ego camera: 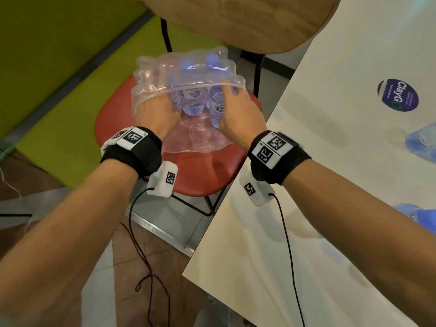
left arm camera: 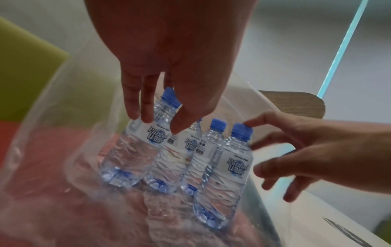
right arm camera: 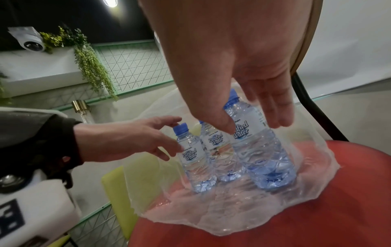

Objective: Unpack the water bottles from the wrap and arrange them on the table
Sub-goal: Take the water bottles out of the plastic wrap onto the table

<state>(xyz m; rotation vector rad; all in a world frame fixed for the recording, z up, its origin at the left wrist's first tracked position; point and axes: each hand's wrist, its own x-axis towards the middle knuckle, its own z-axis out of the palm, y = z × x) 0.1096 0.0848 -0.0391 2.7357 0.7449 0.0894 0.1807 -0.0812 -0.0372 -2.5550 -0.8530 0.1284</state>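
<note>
A torn clear plastic wrap lies on a red chair seat with several small blue-capped water bottles standing upright inside. My left hand reaches into the wrap, its fingers and thumb spread either side of the leftmost bottle and touching it near the label. My right hand straddles the rightmost bottle. One digit rests on that bottle's cap, and the other fingers are spread beside it. Neither hand has closed round a bottle.
The white table runs along the right of the chair. Two more bottles show at its right edge, near a round blue sticker. A wooden chair back rises behind the wrap. Green flooring lies to the left.
</note>
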